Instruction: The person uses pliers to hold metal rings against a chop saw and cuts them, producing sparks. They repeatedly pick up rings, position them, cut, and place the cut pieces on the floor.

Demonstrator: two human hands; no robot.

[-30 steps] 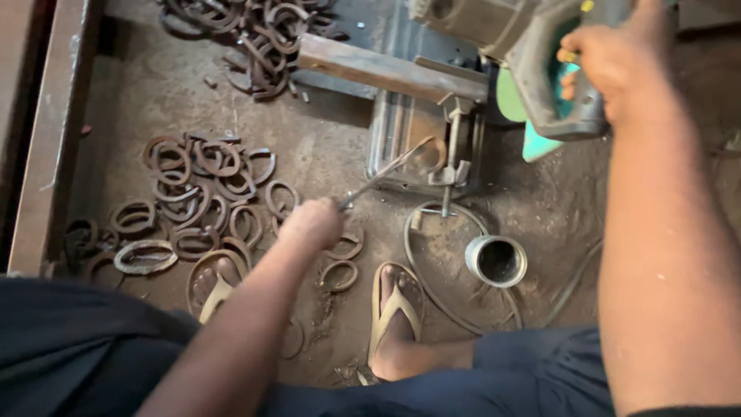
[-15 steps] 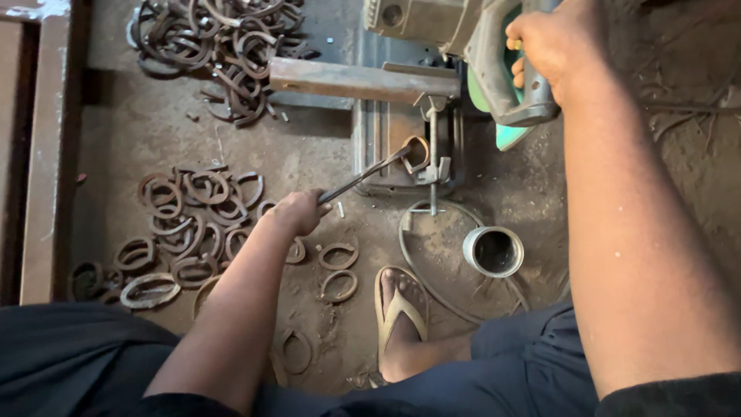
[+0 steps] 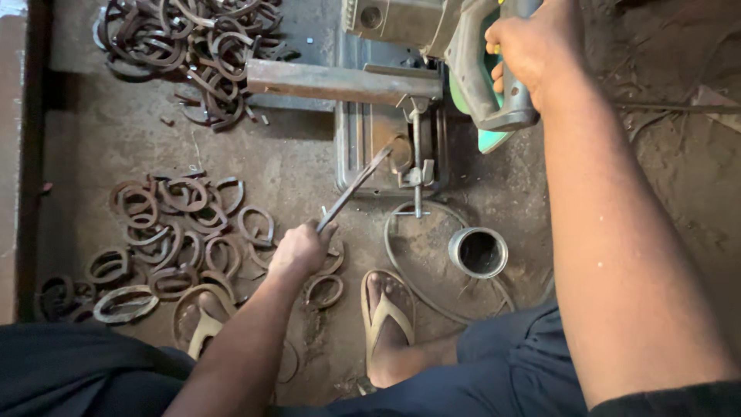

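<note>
The left hand (image 3: pixel 301 249) is closed around the near end of a pair of long metal tongs (image 3: pixel 353 189), which slant up and away to a rusty metal ring (image 3: pixel 400 152) that sits on the dark base of the cut-off saw (image 3: pixel 386 147), just beside the saw's upright clamp screw (image 3: pixel 417 158). Whether the tong tips actually pinch the ring or only touch it cannot be told. The right hand (image 3: pixel 532 50) is wrapped tight on the grey handle (image 3: pixel 482 77) of the saw's motor head, which hangs above the far end of the base. A rusty steel bar (image 3: pixel 340 81) lies across the base, reaching out to its left.

Left of the saw base, on the dirt floor (image 3: pixel 293 162), lies a loose spread of rusty oval rings (image 3: pixel 177 232), some overlapping, a few right under the left hand. Beyond them, at the far left of the base, a denser heap of bent metal pieces (image 3: pixel 193 38) is piled. Near the base's front edge stands a short open metal cylinder (image 3: pixel 478 252), inside a thin wire loop (image 3: pixel 432 270) on the floor. Between the cylinder and the rings rests a foot in a sandal (image 3: pixel 386 320).
</note>
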